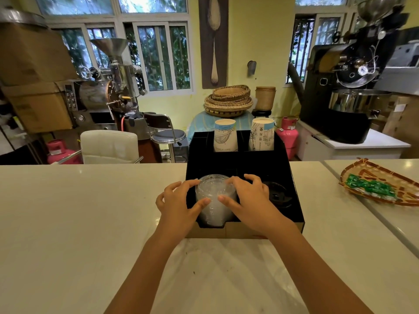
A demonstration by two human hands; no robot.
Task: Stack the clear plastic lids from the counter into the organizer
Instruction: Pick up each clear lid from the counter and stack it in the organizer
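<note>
A tall stack of clear plastic lids (214,196) stands in the front left compartment of the black cardboard organizer (292,200) on the white counter. My left hand (179,205) wraps the stack's left side, thumb across its front. On the stack's right side my right hand (247,200) presses, its thumb meeting the left thumb. Both hands grip the lids. The lower part of the stack is hidden by the organizer's front wall.
Black lids (276,196) lie in the front right compartment. Two stacks of paper cups (225,135) (261,134) stand in the rear compartments. A woven tray (360,175) with green packets (371,185) lies on the counter at the right. Coffee roasters and chairs stand beyond the counter.
</note>
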